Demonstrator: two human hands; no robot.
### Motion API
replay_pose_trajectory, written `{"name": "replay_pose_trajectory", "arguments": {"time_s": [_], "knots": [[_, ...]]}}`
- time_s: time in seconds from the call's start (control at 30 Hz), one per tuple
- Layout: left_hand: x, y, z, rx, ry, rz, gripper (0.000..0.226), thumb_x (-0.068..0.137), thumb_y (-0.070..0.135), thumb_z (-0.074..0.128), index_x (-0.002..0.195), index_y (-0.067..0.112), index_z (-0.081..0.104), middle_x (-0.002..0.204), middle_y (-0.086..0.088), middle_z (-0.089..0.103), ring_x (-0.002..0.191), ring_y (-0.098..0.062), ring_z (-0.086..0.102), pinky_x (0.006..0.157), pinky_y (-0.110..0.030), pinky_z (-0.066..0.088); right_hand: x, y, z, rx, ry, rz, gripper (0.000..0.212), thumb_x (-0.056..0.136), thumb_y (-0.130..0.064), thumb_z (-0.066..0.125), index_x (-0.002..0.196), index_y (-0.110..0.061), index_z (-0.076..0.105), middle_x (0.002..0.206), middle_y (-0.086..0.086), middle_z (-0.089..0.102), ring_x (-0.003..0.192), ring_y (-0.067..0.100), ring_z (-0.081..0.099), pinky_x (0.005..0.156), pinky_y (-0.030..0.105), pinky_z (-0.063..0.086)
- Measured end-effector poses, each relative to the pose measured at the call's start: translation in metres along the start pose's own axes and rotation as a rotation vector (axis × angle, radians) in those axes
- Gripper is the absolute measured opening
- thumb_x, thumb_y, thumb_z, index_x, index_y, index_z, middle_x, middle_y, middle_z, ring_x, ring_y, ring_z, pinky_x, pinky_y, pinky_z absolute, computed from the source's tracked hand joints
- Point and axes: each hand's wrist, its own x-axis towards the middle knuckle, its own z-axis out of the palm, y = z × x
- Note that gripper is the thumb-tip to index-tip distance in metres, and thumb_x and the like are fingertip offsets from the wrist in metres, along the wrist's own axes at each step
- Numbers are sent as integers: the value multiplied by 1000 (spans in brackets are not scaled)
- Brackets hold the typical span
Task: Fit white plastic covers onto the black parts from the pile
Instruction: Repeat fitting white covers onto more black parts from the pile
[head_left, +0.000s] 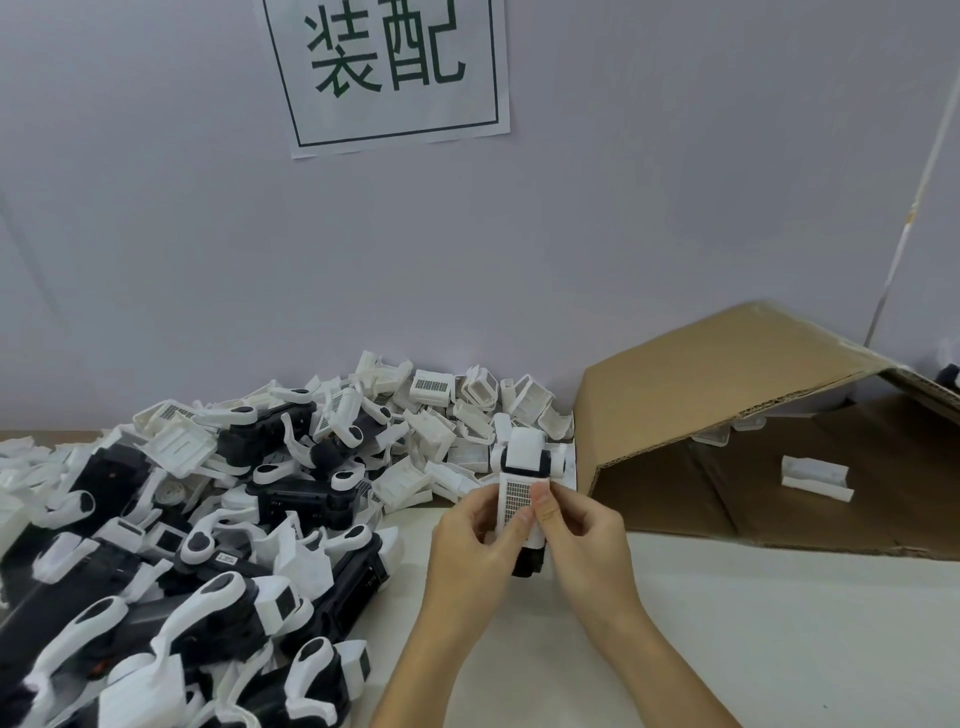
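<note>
A pale grey wall (623, 218) fills the upper part of the view, and a white paper sign (387, 73) is stuck to it near the top, printed with two large dark green characters inside a thin green frame. A thin light-coloured rod or cord (906, 208) runs slantwise down the wall at the far right. Below lies a white table top (753, 639). On its right side sits an open brown cardboard box (831, 478), its corrugated flap (727, 369) raised and leaning towards the wall, the inside in shadow. A small dark object (950, 375) shows at the right edge, too cut off to identify
</note>
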Motion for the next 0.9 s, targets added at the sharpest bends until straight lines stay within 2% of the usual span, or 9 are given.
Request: {"name": "replay_pose_trajectory", "arguments": {"time_s": [0.1, 0.17, 0.27, 0.37, 0.5, 0.57, 0.7, 0.8, 0.9], "knots": [[0, -1, 1, 17, 20, -16, 18, 91, 7, 68, 101, 22, 70, 91, 3, 77, 88, -16, 72, 78, -30, 57, -1, -3, 0, 83, -101, 43, 46, 95, -47, 42, 110, -18, 74, 102, 3, 77, 98, 17, 73, 78, 22, 57], [1, 0, 1, -32, 100, -31, 19, 92, 3, 67, 99, 20, 71, 90, 3, 77, 86, -16, 73, 71, -25, 57, -5, -6, 1, 117, -151, 13, 41, 99, -47, 43, 123, -25, 67, 111, -1, 76, 106, 12, 70, 83, 17, 53], [2, 2, 1, -190, 289, -111, 9, 88, 15, 74, 97, 15, 72, 90, -1, 78, 82, -14, 74, 66, -22, 57, -11, -3, 3, -216, -53, -149, 42, 91, -42, 59, 132, -36, 56, 122, -11, 66, 117, 5, 59, 94, 16, 45], [4, 1, -2, -342, 443, -228, 42, 70, 37, 85, 95, 8, 69, 81, -1, 77, 77, -15, 75, 72, -32, 57, -17, 7, 8, -560, -143, -294, 61, 85, -49, 61, 143, -40, 41, 140, -31, 45, 134, -2, 41, 110, 25, 35], [4, 3, -4, -419, 401, -260, 62, 57, 57, 79, 86, 4, 64, 71, -4, 71, 69, -21, 67, 70, -35, 51, -17, 14, 11, -590, -138, -184, 90, 76, -70, 62, 150, -54, 14, 139, -51, 23, 136, -13, 25, 109, 17, 26], [5, 4, -1, -479, 305, -266, 53, 62, 52, 78, 84, 5, 67, 81, -13, 73, 72, -23, 67, 66, -33, 53, -14, 13, 8, -531, -57, -107, 95, 75, -63, 73, 152, -45, 22, 142, -39, 34, 136, -5, 34, 110, 23, 33], [5, 4, 2, -494, 196, -269, 26, 81, 27, 75, 89, 3, 71, 96, -20, 75, 79, -23, 71, 70, -31, 57, -8, 8, 2, -333, 5, -83, 67, 78, -33, 84, 137, -31, 51, 124, -24, 64, 119, -4, 57, 102, 30, 49], [4, 2, 1, -469, 176, -263, 24, 88, 19, 71, 101, -2, 72, 96, -21, 75, 84, -24, 72, 78, -32, 55, -8, 8, 2, -271, 25, -72, 59, 75, -25, 88, 125, -33, 56, 111, -29, 66, 110, -5, 61, 93, 22, 53], [4, 3, 1, -418, 155, -257, 19, 92, 22, 68, 92, 6, 79, 94, -17, 76, 89, -25, 72, 82, -33, 54, -8, 11, 2, -368, 81, -139, 62, 71, -24, 91, 121, -35, 57, 110, -29, 66, 110, -4, 60, 89, 9, 47]]}}
